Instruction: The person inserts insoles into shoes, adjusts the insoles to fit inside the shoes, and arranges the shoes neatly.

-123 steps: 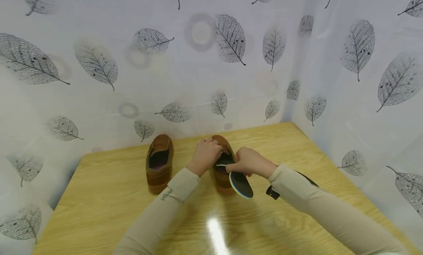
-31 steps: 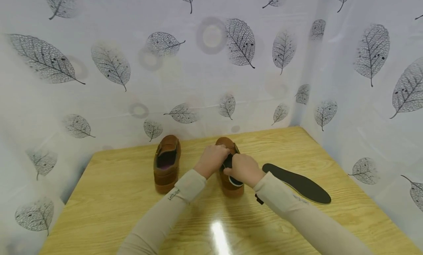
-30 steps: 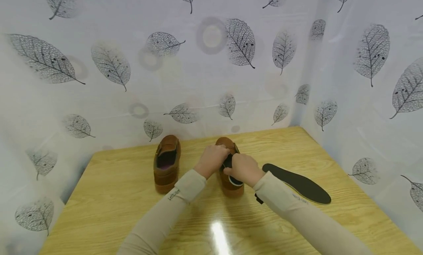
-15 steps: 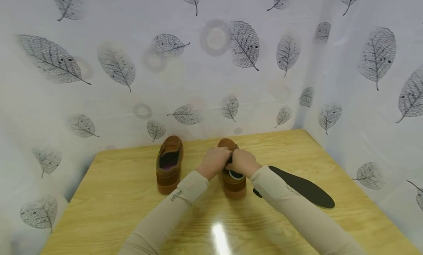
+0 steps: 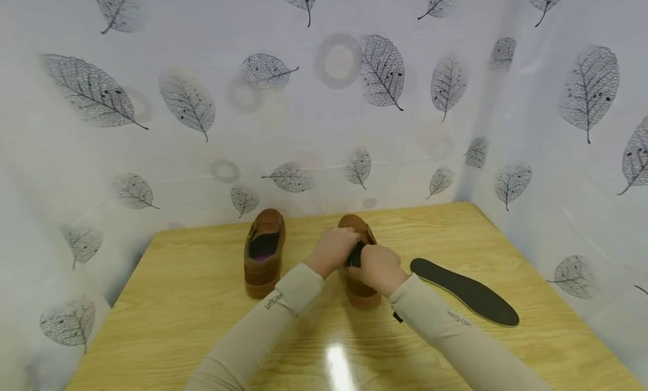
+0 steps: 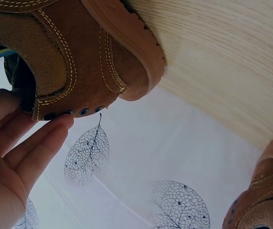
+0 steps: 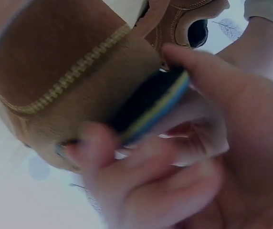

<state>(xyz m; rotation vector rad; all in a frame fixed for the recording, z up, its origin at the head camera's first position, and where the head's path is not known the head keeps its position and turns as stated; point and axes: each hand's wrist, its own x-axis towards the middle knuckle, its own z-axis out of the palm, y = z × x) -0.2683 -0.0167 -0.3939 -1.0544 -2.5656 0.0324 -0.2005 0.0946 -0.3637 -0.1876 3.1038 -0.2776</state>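
A brown shoe [image 5: 363,298] stands on the table, toe away from me, with both hands at its opening. My left hand [image 5: 334,247] pinches the shoe's upper near the lacing; in the left wrist view the thumb is inside the opening and the fingers [image 6: 46,148] lie outside by the eyelets. My right hand [image 5: 378,267] grips a dark insole [image 7: 151,107] with a yellow and blue edge, between thumb and fingers at the shoe's heel. The insole's front part is hidden inside the shoe.
A matching brown shoe [image 5: 263,273] stands to the left. A second dark insole [image 5: 468,292] lies flat on the wooden table [image 5: 202,301] at right. Behind the table hangs a white leaf-print curtain [image 5: 304,126].
The insole's heel end, sticking out behind the shoe at first, has moved forward into it with the right hand. The left hand stays at the upper. The head view has shifted slightly.
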